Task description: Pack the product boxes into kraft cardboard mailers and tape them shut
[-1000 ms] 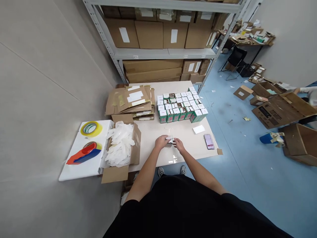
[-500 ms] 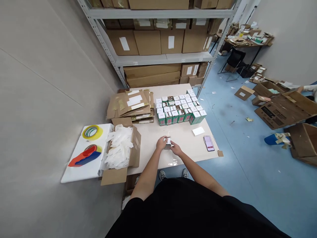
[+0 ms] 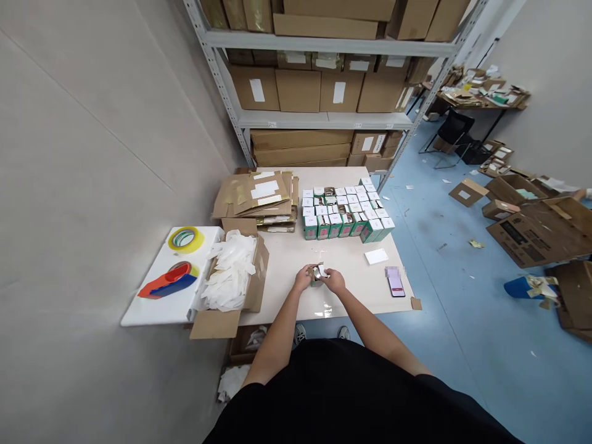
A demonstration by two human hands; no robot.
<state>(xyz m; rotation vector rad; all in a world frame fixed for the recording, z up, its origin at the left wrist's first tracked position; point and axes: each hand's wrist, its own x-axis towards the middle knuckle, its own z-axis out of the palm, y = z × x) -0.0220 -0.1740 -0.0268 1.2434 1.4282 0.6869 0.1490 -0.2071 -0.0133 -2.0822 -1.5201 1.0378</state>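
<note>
Both my hands meet over the pale table (image 3: pixel 277 277) near its front edge. My left hand (image 3: pixel 303 278) and my right hand (image 3: pixel 334 281) grip a small metallic item (image 3: pixel 319 272), partly covered by a white sheet. Its exact shape is hidden by my fingers. Beyond them stand rows of green-and-white boxes (image 3: pixel 346 213) with white tops, some open and showing metal inside. A white card (image 3: pixel 376 256) lies to the right of my right hand, and a phone (image 3: pixel 396 287) lies further right.
Flattened cardboard mailers (image 3: pixel 254 196) lie at the table's back left. To the left are an open carton of white sheets (image 3: pixel 229 271), a tape roll (image 3: pixel 185 239) and a red-blue tape dispenser (image 3: pixel 169 285). Metal shelving (image 3: pixel 324 120) holds cartons behind. A co-worker's hand (image 3: pixel 580 194) shows far right.
My hands have turned the item, so more of its metal shows and less of the white sheet. The whole view has shifted slightly as my head moved.
</note>
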